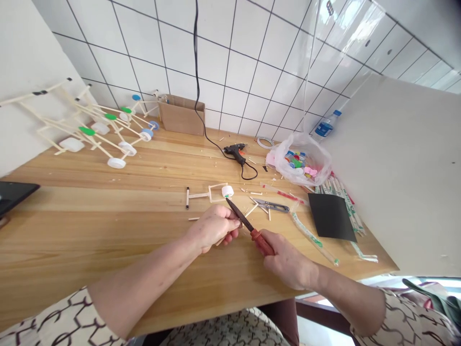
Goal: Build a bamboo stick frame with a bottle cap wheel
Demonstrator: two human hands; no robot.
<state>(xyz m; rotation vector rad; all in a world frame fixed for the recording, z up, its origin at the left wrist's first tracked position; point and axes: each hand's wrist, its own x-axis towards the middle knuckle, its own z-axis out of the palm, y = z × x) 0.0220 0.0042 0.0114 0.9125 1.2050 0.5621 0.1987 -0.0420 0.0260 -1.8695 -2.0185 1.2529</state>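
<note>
My right hand (284, 257) is wrapped round the red handle of a knife (243, 217), its dark blade pointing up and left. The blade lies against the fingertips of my left hand (214, 226). Those fingers are pinched together on a small wooden stick (219, 242), mostly hidden by the hand. Just beyond, a small frame of wooden sticks (199, 195) with a white bottle cap (227, 191) at one end lies on the table. Thread snips (272, 205) and short stick pieces (251, 209) lie to the right of the blade.
A black glue gun (236, 153) with its cord lies farther back. A plastic bag of bottle caps (300, 161), a black sheet (331, 216) and wrapped chopsticks (351, 206) are at right. Stick models with cap wheels (117, 162) and a cardboard box (182, 115) stand at back left.
</note>
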